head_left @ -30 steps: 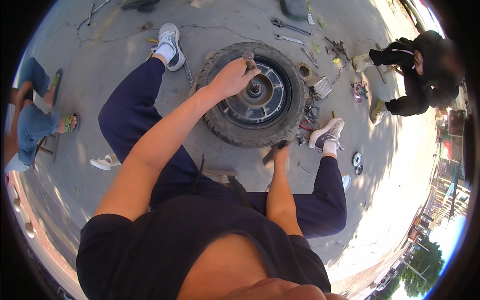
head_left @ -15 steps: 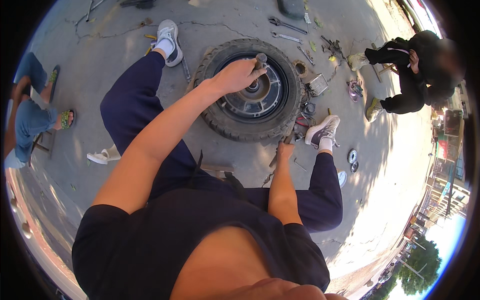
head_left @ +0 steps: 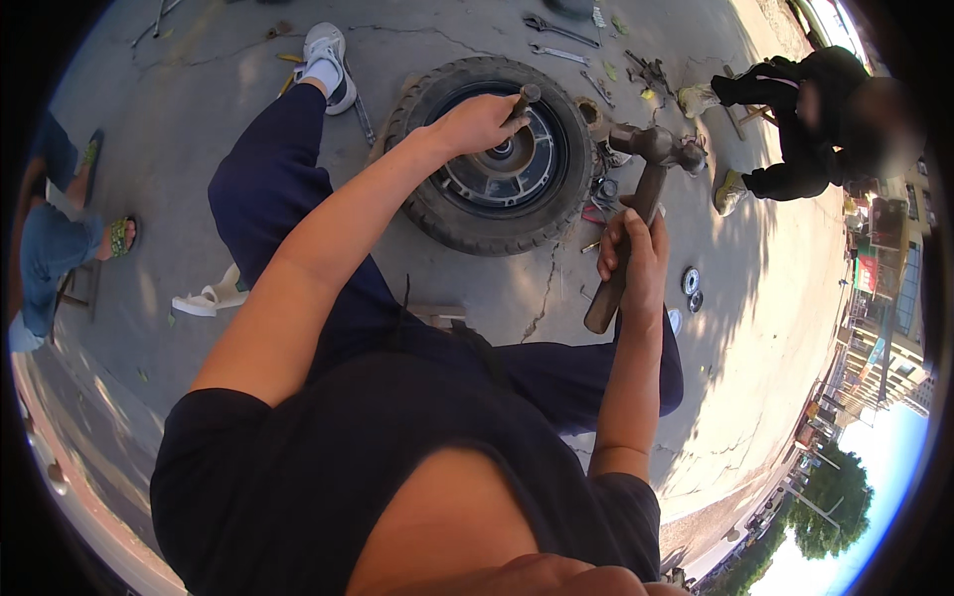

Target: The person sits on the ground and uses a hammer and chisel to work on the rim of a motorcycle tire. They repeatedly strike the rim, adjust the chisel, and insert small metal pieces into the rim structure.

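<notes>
A black-treaded tyre (head_left: 475, 237) on a wheel with a metal hub (head_left: 530, 184) lies flat on the ground between my feet. My left hand (head_left: 475, 125) is closed round a short dark metal punch (head_left: 529, 94) over the hub's centre. The punch leans, and its lower end is hidden by my fingers. Raised to the right of the tyre, my right hand (head_left: 643, 263) grips a ball-peen hammer (head_left: 651, 184) by its wooden handle. The hammer's head is up, apart from the punch.
Wrenches (head_left: 562, 33) lie beyond the tyre, and small tools and parts (head_left: 603, 194) sit at its right. Two round metal parts (head_left: 693, 282) are farther right. A person in black (head_left: 795, 129) sits at the right; another person's legs (head_left: 62, 238) show at left. A pale sandal (head_left: 212, 298) lies nearby.
My right hand has lifted the hammer from low beside the tyre, so its head now shows. My left hand still holds the punch over the hub. The view has shifted slightly.
</notes>
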Demonstrator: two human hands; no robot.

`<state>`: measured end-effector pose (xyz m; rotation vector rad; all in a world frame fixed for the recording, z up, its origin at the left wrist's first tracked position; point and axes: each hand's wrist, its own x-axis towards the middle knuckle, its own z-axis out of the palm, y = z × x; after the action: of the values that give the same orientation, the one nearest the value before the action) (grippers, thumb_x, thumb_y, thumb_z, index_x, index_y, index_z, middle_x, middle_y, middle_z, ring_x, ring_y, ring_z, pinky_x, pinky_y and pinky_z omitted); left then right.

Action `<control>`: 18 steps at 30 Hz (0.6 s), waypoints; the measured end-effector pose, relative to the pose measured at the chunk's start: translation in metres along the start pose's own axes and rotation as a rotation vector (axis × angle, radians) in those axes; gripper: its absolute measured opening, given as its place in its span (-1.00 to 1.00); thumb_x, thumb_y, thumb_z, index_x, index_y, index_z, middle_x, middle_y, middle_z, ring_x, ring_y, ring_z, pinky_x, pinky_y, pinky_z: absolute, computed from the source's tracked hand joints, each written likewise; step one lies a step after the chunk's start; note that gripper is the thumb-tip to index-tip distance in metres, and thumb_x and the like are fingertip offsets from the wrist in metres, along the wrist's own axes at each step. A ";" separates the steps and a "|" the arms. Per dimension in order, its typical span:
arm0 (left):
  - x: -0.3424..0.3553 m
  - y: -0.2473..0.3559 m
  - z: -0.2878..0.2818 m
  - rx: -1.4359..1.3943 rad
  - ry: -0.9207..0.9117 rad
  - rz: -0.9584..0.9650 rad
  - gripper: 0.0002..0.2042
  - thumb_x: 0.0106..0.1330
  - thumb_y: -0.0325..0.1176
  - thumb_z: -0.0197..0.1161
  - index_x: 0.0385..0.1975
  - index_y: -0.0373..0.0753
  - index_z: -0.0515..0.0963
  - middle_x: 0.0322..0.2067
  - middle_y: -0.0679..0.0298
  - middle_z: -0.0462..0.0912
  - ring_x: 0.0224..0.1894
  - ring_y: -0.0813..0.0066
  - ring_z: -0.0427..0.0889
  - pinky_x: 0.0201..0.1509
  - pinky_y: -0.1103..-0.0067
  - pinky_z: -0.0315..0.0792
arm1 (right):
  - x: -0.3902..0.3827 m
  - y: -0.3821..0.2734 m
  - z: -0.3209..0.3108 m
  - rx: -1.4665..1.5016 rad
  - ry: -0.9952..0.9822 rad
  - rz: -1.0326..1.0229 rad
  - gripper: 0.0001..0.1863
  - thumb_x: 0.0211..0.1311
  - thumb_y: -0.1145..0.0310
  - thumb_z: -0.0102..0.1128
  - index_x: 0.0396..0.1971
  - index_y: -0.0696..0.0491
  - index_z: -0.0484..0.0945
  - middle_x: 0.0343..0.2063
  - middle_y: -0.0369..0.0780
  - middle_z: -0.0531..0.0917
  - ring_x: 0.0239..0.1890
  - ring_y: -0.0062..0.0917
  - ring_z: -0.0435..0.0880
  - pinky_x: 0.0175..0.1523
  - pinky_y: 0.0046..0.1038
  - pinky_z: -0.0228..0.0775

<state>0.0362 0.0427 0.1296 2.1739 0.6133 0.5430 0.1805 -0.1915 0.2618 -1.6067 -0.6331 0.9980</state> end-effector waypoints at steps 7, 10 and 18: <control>0.003 -0.014 0.006 0.006 0.077 0.066 -0.68 0.42 -0.17 0.13 -0.13 -0.37 0.48 -0.53 -0.06 0.58 -0.38 -0.09 0.60 -0.29 0.19 0.44 | 0.016 -0.065 0.059 -0.362 -0.228 -0.033 -0.61 0.52 0.03 -0.06 -0.09 0.11 0.39 -0.55 -0.33 0.40 -0.72 -0.73 0.33 -0.69 -0.61 0.21; 0.003 -0.009 0.007 0.010 0.071 0.072 -0.67 0.42 -0.17 0.13 -0.11 -0.38 0.48 -0.54 -0.06 0.58 -0.39 -0.08 0.60 -0.30 0.20 0.44 | 0.020 -0.072 0.069 -0.538 -0.248 -0.037 -0.58 0.50 0.01 -0.05 -0.13 0.14 0.39 -0.61 -0.33 0.42 -0.73 -0.67 0.37 -0.66 -0.54 0.26; -0.001 -0.003 0.010 0.097 0.052 0.007 -0.63 0.45 -0.11 0.10 -0.32 -0.40 0.51 -0.47 -0.09 0.59 -0.33 -0.10 0.60 -0.21 0.21 0.43 | 0.027 -0.089 0.064 -0.515 -0.240 0.055 -0.58 0.52 0.03 -0.08 -0.16 0.16 0.37 -0.62 -0.27 0.47 -0.68 -0.66 0.45 -0.65 -0.51 0.25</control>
<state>0.0406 0.0382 0.1211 2.2595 0.6730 0.5860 0.1478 -0.1131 0.3356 -1.9706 -1.0805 1.1397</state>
